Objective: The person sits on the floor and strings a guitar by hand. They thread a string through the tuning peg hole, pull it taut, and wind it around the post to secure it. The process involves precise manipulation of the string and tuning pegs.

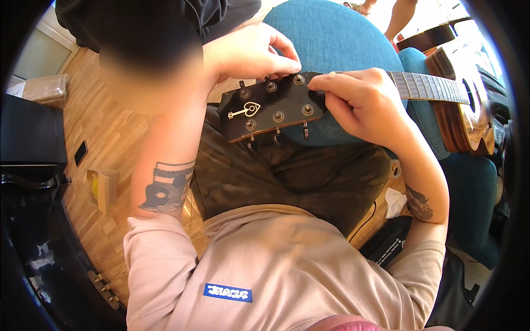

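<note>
A guitar's black headstock (pixel 265 107) with a pale key-and-heart emblem lies over my lap, its neck (pixel 428 86) running off to the right. Tuning posts stand along both sides of it. At the far edge, my left hand (pixel 256 55) has thumb and fingertips closed on the tuning peg beside the post nearest the neck; the fingers cover that peg. My right hand (pixel 359 99) is curled over the nut end, thumb and forefinger pinched close to the same post. What lies in that pinch is too fine to make out.
The guitar body (pixel 461 99) rests at the right by a blue upholstered seat (pixel 331 36). A person in black clothing (pixel 226 14) is close at the upper left. On the wooden floor are a phone (pixel 81 153), a small open box (pixel 105 190) and a wrapped package (pixel 41 90). Glossy black furniture (pixel 38 231) borders the left.
</note>
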Demonstrator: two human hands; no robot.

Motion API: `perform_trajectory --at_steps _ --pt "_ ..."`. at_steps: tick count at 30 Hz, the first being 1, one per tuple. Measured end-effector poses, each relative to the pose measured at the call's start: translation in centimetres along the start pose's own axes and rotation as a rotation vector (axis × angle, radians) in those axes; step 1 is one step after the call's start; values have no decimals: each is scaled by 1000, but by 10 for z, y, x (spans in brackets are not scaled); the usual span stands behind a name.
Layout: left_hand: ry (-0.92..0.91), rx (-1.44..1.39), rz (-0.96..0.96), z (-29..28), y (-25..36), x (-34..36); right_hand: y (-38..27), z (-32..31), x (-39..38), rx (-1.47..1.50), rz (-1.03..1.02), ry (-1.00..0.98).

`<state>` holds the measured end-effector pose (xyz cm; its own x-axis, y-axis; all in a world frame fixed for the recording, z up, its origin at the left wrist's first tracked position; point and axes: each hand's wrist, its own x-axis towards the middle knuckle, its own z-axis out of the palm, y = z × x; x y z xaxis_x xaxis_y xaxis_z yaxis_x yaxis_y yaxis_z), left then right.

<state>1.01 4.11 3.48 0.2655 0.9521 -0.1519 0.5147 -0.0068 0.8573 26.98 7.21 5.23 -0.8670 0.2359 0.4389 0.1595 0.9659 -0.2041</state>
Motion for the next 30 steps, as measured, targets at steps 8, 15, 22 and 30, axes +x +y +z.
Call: perform_trajectory --at_steps 8,15,22,30 --pt "-46 14 -1 3 8 0 -4 0 -8 64 13 21" --pt "-171 -170 88 13 -16 -8 -16 -5 -19 101 18 -19" --pt "-144 -68 157 23 -14 -12 -17 -5 -23 124 19 -9" --pt "-91 -84 134 30 -13 -19 -19 -12 -22 139 22 -21"
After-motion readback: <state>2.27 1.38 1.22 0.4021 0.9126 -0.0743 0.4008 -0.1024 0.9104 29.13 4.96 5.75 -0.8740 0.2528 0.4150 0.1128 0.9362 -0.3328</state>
